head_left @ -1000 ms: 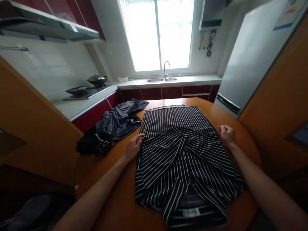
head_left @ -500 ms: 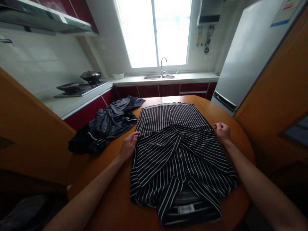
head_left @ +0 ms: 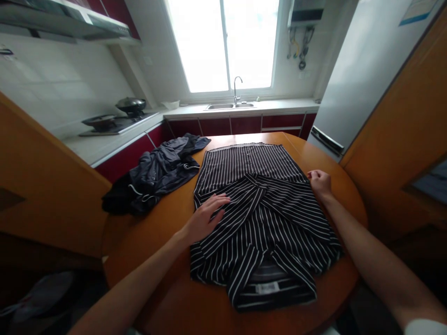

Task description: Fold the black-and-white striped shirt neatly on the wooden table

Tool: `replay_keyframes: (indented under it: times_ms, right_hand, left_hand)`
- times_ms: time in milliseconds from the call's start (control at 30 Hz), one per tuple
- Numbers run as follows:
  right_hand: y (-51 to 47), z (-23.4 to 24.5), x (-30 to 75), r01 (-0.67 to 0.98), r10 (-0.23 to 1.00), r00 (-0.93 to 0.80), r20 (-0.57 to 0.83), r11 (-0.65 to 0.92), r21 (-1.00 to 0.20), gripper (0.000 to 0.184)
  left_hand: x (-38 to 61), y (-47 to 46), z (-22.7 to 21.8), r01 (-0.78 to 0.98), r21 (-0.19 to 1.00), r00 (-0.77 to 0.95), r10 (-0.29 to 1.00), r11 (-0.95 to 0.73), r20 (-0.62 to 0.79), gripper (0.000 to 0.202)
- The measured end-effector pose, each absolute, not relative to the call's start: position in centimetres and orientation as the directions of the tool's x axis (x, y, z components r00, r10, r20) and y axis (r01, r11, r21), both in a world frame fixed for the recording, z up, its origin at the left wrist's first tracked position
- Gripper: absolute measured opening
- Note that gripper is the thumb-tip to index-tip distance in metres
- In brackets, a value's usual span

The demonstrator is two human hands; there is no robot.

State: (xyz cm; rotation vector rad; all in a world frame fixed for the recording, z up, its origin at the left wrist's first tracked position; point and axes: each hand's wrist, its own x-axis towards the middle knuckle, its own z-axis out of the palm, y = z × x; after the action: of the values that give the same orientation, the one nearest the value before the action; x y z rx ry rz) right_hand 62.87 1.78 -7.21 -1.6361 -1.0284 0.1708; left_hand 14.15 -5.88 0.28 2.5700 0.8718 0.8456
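Observation:
A black shirt with white stripes [head_left: 251, 163] lies on the round wooden table [head_left: 164, 223]. Its collar is toward me, its hem is at the far side, and both sleeves are folded across the front. Over the shirt's left side is my left hand [head_left: 206, 218], open, with fingers stretched toward the middle; whether it touches the cloth I cannot tell. My right hand [head_left: 320, 184] is at the shirt's right edge, fingers curled closed on the side of the cloth, the fingertips partly hidden.
A heap of dark clothes [head_left: 157, 172] with white cords lies on the table's left. Beyond are a counter with a sink [head_left: 230, 106], a stove with a wok [head_left: 131, 105] and a pan [head_left: 99, 122]. A refrigerator [head_left: 359, 70] stands at the right.
My left hand has left the shirt's left edge and moved right over the folded sleeve, its fingers opening out. My right hand stays at the right edge. The view has tilted slightly.

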Motion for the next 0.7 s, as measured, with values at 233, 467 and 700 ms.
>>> replay_keyframes:
  times_ms: [233,467,700]
  right_hand:
    - [1.0,-6.0,62.2,0.579,0.685,0.573,0.450,0.051,-0.814,0.029]
    - [-0.1,-3.8,60.4,0.610,0.681,0.512,0.524,0.141,-0.780,0.029]
    - [-2.4,-1.1,56.1,0.622,0.738,0.371,0.563,0.252,-0.741,0.032]
  left_hand:
    - [15.4,-7.0,0.8,0.420,0.419,0.713,0.579,-0.805,0.396,0.033]
    - [15.9,-6.9,0.3,0.419,0.406,0.749,0.562,-0.812,0.351,0.034]
    - [16.6,-7.9,0.7,0.401,0.386,0.800,0.523,-0.831,0.295,0.037]
